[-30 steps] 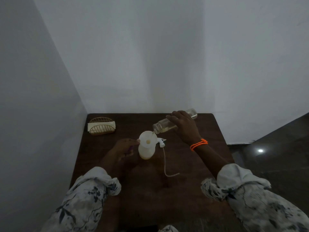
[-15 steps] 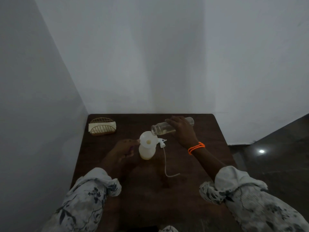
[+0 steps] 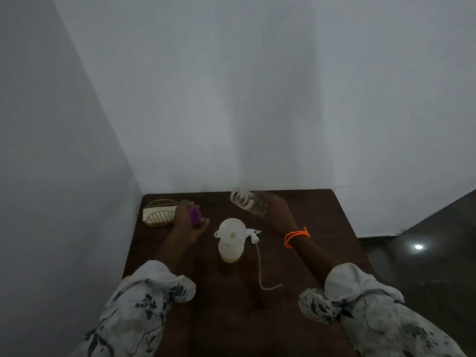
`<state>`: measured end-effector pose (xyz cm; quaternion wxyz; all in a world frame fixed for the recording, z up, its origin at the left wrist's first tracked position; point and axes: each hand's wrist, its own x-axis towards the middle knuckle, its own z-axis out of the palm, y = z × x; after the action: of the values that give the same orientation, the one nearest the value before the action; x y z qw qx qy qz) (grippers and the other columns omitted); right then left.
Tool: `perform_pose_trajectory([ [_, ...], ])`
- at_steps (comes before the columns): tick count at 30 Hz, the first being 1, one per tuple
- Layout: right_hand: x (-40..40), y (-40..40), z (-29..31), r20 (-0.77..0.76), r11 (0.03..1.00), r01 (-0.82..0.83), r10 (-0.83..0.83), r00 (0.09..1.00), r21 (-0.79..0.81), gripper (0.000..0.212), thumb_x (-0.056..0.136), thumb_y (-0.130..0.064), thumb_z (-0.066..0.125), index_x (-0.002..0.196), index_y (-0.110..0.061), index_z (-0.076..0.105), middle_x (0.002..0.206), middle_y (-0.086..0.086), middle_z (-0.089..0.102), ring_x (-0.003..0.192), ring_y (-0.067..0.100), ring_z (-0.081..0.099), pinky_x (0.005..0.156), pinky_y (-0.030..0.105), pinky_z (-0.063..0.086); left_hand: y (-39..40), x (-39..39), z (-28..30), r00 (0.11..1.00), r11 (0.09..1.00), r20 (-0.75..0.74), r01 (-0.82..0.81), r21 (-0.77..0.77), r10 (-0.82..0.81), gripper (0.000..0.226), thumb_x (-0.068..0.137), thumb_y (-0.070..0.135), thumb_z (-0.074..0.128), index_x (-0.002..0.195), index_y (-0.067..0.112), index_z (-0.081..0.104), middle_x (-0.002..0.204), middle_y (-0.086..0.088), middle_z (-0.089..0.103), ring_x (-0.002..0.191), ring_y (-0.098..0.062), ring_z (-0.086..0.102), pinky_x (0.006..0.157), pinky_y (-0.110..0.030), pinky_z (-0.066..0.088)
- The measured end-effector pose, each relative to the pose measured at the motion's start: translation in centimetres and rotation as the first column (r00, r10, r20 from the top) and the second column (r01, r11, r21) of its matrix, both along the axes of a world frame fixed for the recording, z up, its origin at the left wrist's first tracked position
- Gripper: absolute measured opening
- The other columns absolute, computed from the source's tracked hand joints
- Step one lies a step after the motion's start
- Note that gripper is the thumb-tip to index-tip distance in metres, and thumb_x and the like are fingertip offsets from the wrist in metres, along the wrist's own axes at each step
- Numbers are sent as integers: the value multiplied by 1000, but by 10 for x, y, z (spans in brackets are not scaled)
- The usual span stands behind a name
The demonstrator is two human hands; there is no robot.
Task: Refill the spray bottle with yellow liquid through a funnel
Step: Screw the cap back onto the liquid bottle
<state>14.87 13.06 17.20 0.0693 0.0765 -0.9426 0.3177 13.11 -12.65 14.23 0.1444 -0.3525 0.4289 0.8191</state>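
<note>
A small white spray bottle (image 3: 230, 251) stands mid-table with a white funnel (image 3: 230, 229) in its neck; yellow liquid shows at its base and in the funnel's throat. Its white spray head (image 3: 253, 235) with a long dip tube (image 3: 260, 269) lies on the table just right of it. My right hand (image 3: 277, 211) holds a clear glass bottle (image 3: 246, 201) above the table's far side, mouth tilted up and left, apart from the funnel. My left hand (image 3: 187, 219) is closed around a purple cap (image 3: 194, 215) left of the funnel.
A wire napkin holder (image 3: 159, 213) with white napkins sits at the far left corner of the dark wooden table (image 3: 231, 305). White walls close in behind and on the left. Dark floor lies to the right.
The glass bottle has lifted off the funnel and tipped mouth-up, now looking nearly empty. My left hand has left the spray bottle, moved back left and now shows a purple cap.
</note>
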Motion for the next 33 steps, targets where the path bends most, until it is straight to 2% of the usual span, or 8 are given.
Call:
perform_pose_trajectory([
  [2, -4, -7, 5, 22, 999, 22, -21, 1000, -40, 59, 73, -16, 85, 128, -9, 63, 114, 11, 72, 98, 24, 69, 82, 27, 51, 8, -10, 18, 998, 1000, -56, 4, -28, -6, 30, 88, 20, 63, 114, 7, 55, 115, -16, 50, 82, -22, 55, 75, -40, 56],
  [5, -11, -14, 11, 43, 995, 47, -43, 998, -85, 60, 67, -19, 88, 118, -14, 57, 107, 5, 71, 88, 20, 68, 75, 33, 57, 23, -22, 44, 975, 975, -210, 17, -220, -65, 37, 89, 24, 75, 117, 6, 60, 118, -15, 59, 98, -25, 65, 84, -41, 61],
  [10, -19, -19, 26, 22, 986, 43, -40, 999, -158, 51, 64, -16, 87, 104, -18, 56, 97, -2, 68, 81, 15, 66, 66, 19, 52, 36, -24, 82, 788, 816, -511, -21, -578, -342, 45, 78, 44, 83, 116, 25, 71, 111, 1, 74, 104, -16, 70, 87, -36, 61],
  [14, -24, -23, 36, -33, 979, 16, -23, 999, -204, 53, 61, -21, 86, 108, -22, 60, 100, -4, 68, 87, 14, 65, 74, 31, 57, 36, -27, 104, 687, 691, -529, -53, -721, -499, 41, 78, 34, 86, 116, 24, 75, 109, 5, 74, 103, -12, 69, 89, -30, 58],
  [20, -31, -24, 42, -40, 974, 14, -23, 999, -226, 62, 55, -31, 88, 113, -30, 64, 101, -8, 68, 89, 10, 65, 78, 32, 58, 27, -33, 111, 610, 658, -554, -69, -750, -567, 40, 76, 31, 88, 113, 26, 75, 105, 8, 76, 98, -10, 70, 89, -30, 58],
  [24, -34, -28, 43, -44, 972, 20, -31, 999, -234, 67, 55, -29, 90, 118, -27, 67, 105, -7, 70, 92, 10, 65, 82, 30, 57, 24, -33, 113, 545, 616, -543, -59, -785, -639, 43, 74, 27, 89, 115, 28, 74, 110, 11, 75, 101, -7, 69, 89, -27, 58],
  [28, -39, -26, 44, -9, 971, 17, -20, 1000, -239, 70, 55, -27, 92, 121, -25, 68, 108, -5, 70, 91, 11, 65, 80, 26, 56, 18, -40, 117, 446, 595, -529, 9, -804, -722, 43, 77, 15, 86, 116, 26, 74, 115, 12, 74, 110, -8, 67, 94, -33, 59],
  [33, -41, -23, 44, 16, 979, 0, 4, 1000, -205, 71, 57, -25, 92, 123, -23, 68, 107, -5, 69, 87, 6, 63, 74, 14, 48, 12, -47, 120, 380, 537, -483, 46, -842, -789, 45, 77, 7, 86, 117, 24, 74, 119, 10, 73, 112, -11, 67, 94, -30, 57],
])
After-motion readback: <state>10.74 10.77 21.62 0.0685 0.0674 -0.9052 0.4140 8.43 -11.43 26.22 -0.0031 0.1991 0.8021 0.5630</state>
